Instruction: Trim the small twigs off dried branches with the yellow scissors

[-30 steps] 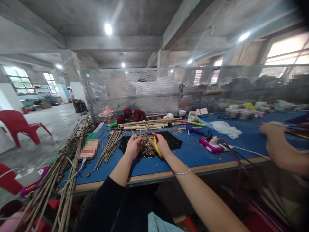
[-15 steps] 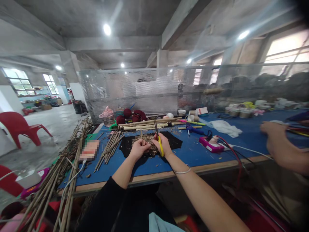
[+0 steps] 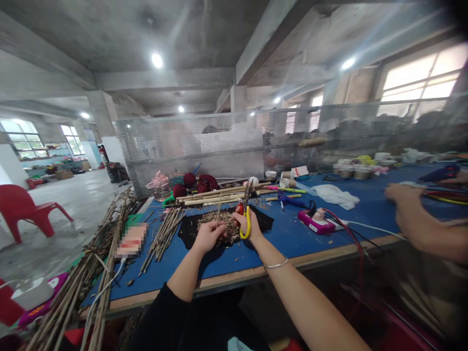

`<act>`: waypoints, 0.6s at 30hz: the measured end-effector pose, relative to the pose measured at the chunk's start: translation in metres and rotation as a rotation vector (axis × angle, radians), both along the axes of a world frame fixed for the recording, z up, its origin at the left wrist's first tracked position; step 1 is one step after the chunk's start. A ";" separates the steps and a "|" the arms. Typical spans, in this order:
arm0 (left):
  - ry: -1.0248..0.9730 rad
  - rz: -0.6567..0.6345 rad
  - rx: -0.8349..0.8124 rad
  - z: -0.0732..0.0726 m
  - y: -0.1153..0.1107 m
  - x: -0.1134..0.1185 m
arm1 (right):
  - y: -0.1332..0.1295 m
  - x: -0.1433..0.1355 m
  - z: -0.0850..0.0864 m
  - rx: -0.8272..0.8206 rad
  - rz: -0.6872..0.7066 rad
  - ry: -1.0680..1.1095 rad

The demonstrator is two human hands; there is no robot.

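My left hand (image 3: pixel 210 237) is closed on a thin stick (image 3: pixel 219 210) that points upward from the fingers. In my right hand (image 3: pixel 252 228) is a pair of scissors (image 3: pixel 248 195) with yellow and red handles, its blades up and slightly apart. The blades stand to the right of the stick, not touching it. Beneath both hands a black cloth (image 3: pixel 187 233) lies on the blue table, with a heap of small cut stick pieces (image 3: pixel 229 229) on it. Left of the cloth rests a bundle of thin sticks (image 3: pixel 164 238).
Long branches (image 3: pixel 78 280) lean along the table's left edge beside a phone (image 3: pixel 131 240) on a cable. Behind the cloth lie pale rods (image 3: pixel 212 199) and dark red yarn balls (image 3: pixel 189 180). A purple power strip (image 3: pixel 316 223) sits right. A co-worker's arm (image 3: pixel 420 219) reaches in farther right.
The scissors' blades have parted and tilted right. My left hand still holds the stick upright. The whole view has shifted slightly as the head moved.
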State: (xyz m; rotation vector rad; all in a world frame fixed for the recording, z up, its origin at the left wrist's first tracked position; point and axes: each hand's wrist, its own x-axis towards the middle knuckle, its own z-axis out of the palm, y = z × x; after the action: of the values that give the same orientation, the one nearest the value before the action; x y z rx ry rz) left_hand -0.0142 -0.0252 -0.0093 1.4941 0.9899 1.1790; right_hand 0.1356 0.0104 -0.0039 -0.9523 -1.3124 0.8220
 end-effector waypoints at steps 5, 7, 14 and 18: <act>-0.244 0.188 -0.023 0.001 0.008 -0.007 | 0.006 0.005 -0.009 0.115 -0.170 -0.259; -0.336 0.236 -0.049 0.004 0.009 -0.009 | 0.005 0.005 -0.012 0.069 -0.179 -0.412; -0.349 0.190 -0.155 0.007 0.006 -0.006 | -0.002 -0.001 -0.012 0.080 -0.089 -0.650; -0.303 0.137 -0.167 0.004 0.006 -0.005 | -0.004 -0.002 -0.010 0.060 -0.070 -0.648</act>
State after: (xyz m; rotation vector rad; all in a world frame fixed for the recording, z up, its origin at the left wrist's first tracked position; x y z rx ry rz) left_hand -0.0188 -0.0191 -0.0052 1.0926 0.9669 1.3399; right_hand 0.1340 0.0062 -0.0141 -1.2663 -1.8284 0.4215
